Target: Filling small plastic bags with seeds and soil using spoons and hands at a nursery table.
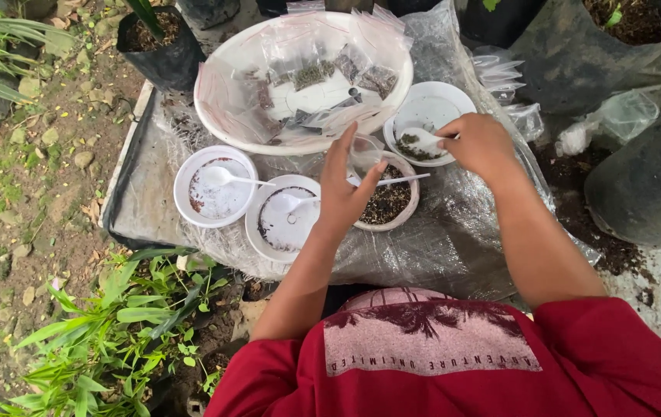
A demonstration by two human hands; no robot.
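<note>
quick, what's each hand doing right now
Left hand: closed on a small clear bag.
Right hand: closed on a white spoon over a white bowl.

Outdoor setting, soft daylight lying evenly, no hard shadows. Tabletop point(141, 208) sitting under a crinkled clear plastic sheet point(438, 239). Stony soil ground point(45, 177) stretching well left of the fingers. Black grow bags point(162, 54) standing beyond the fingers and to their right. Green leafy plants point(122, 324) growing below left.

Four small white bowls point(214, 185), one large white basin point(214, 116), four white spoons point(226, 176), two hands point(346, 193).
</note>
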